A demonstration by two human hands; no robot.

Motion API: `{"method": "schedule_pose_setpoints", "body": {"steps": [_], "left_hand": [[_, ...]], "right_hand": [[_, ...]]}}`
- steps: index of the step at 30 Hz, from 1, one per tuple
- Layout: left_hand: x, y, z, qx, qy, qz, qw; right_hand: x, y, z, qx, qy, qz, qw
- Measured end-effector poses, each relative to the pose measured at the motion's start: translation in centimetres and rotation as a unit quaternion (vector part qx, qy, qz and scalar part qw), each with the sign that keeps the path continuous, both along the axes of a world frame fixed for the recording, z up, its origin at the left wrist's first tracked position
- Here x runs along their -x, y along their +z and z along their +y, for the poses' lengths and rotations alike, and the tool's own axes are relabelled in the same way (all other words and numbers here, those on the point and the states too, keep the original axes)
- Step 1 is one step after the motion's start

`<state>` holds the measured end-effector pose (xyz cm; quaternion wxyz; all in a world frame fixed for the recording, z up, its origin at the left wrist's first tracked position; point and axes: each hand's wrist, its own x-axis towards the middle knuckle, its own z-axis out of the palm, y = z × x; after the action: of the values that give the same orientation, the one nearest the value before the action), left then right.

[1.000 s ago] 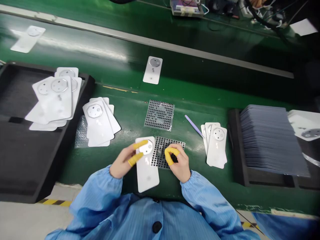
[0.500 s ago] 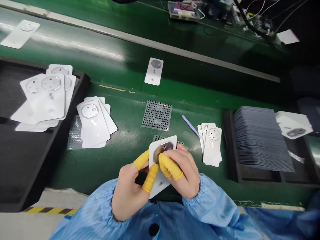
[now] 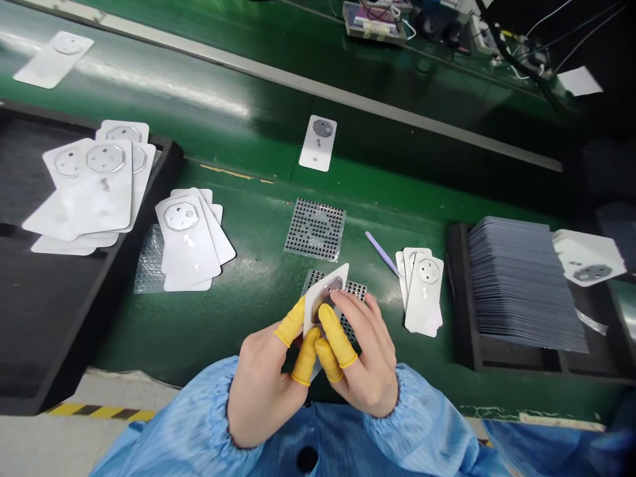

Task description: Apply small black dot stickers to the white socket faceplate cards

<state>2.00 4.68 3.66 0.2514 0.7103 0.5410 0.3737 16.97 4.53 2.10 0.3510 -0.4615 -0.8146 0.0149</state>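
A white phone back cover (image 3: 322, 291) with a shiny grey camera plate stands tilted, almost edge-on, between my hands. My left hand (image 3: 265, 387) grips its left edge between thumb and finger, both in yellow finger cots. My right hand (image 3: 368, 361) rests on its front: a yellow-cotted index finger presses the camera plate, and the thumb is close to my left thumb. The cover's lower part is mostly hidden by the fingers. Under and behind it lies a sheet of small black dots (image 3: 356, 289). Another dotted sheet (image 3: 315, 228) lies farther back.
A stack of covers (image 3: 191, 242) lies left on bubble wrap (image 3: 149, 265); more covers (image 3: 104, 192) lie on a black tray (image 3: 30, 318). Purple tweezers (image 3: 381, 253) lie by several covers (image 3: 424, 298) at right. A black box (image 3: 462, 331) holds grey sheets (image 3: 521, 285).
The cover has turned more edge-on to me. My right thumb shows now beside my left thumb, and the right fingers are more spread. The whole view has shifted slightly.
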Motion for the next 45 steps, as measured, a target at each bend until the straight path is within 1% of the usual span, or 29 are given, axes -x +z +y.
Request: {"method": "schedule_pose_setpoints", "body": {"steps": [3, 5, 9, 12, 16, 20, 23, 26, 28, 30, 32, 33, 35, 36, 38, 39, 40, 41, 43, 45], "left_hand": [[-0.1, 0.2, 0.0, -0.018, -0.006, 0.006, 1.000], [-0.1, 0.3, -0.1, -0.013, -0.010, -0.005, 1.000], [0.1, 0.3, -0.2, 0.016, -0.001, -0.051, 0.999], [0.2, 0.3, -0.3, 0.013, -0.004, -0.058, 0.998], [0.2, 0.2, -0.3, 0.006, -0.029, -0.033, 0.999], [0.1, 0.1, -0.3, -0.025, -0.048, 0.003, 0.999], [0.1, 0.2, -0.1, -0.043, -0.041, 0.007, 0.998], [0.2, 0.1, 0.0, -0.038, -0.023, 0.012, 0.999], [0.3, -0.2, 0.1, -0.023, -0.010, -0.001, 1.000], [0.5, -0.4, 0.2, 0.021, -0.009, -0.042, 0.999], [0.6, -0.5, 0.3, 0.095, -0.023, -0.119, 0.988], [0.7, -0.5, 0.3, 0.139, -0.030, -0.168, 0.975], [0.7, -0.3, 0.3, 0.218, -0.034, -0.270, 0.937], [0.7, -0.2, 0.3, 0.251, -0.031, -0.316, 0.914], [0.7, 0.0, 0.3, 0.290, -0.026, -0.386, 0.876], [0.6, 0.0, 0.2, 0.295, -0.028, -0.409, 0.863], [0.6, 0.1, 0.2, 0.293, -0.032, -0.422, 0.857], [0.5, 0.2, 0.3, 0.286, -0.037, -0.429, 0.856], [0.4, 0.3, 0.4, 0.272, -0.046, -0.429, 0.860], [0.4, 0.3, 0.7, 0.269, -0.044, -0.415, 0.868]], "right_hand": [[0.1, 0.3, -0.5, 0.020, -0.004, -0.043, 0.999], [0.1, 0.4, -0.8, 0.032, 0.001, -0.050, 0.998], [0.0, 0.1, -1.1, 0.038, 0.040, 0.024, 0.998], [0.0, 0.0, -1.1, 0.042, 0.045, 0.045, 0.997], [-0.1, 0.5, -1.0, 0.047, 0.033, 0.032, 0.998], [-0.5, 1.0, -1.0, 0.047, 0.047, -0.010, 0.998], [-0.5, 0.6, -0.9, 0.063, 0.070, 0.003, 0.996], [0.0, -0.3, -0.9, 0.087, 0.087, 0.036, 0.992], [0.3, -0.8, -0.9, 0.101, 0.087, 0.040, 0.990], [0.3, -1.1, -0.7, 0.113, 0.086, 0.043, 0.989], [0.0, -1.0, -0.6, 0.116, 0.086, 0.067, 0.987], [-0.3, -0.9, -0.5, 0.117, 0.090, 0.084, 0.985], [-0.7, -0.5, -0.5, 0.122, 0.093, 0.128, 0.980], [-0.9, -0.3, -0.5, 0.123, 0.081, 0.154, 0.977], [-0.9, 0.0, -0.4, 0.133, 0.014, 0.219, 0.966], [-0.9, 0.2, -0.3, 0.146, -0.026, 0.257, 0.955], [-0.8, 0.3, -0.2, 0.169, -0.058, 0.295, 0.939], [-0.6, 0.4, -0.1, 0.199, -0.075, 0.329, 0.920], [-0.3, 0.6, 0.1, 0.251, -0.078, 0.382, 0.886], [-0.1, 0.7, 0.2, 0.261, -0.080, 0.410, 0.870]]}}
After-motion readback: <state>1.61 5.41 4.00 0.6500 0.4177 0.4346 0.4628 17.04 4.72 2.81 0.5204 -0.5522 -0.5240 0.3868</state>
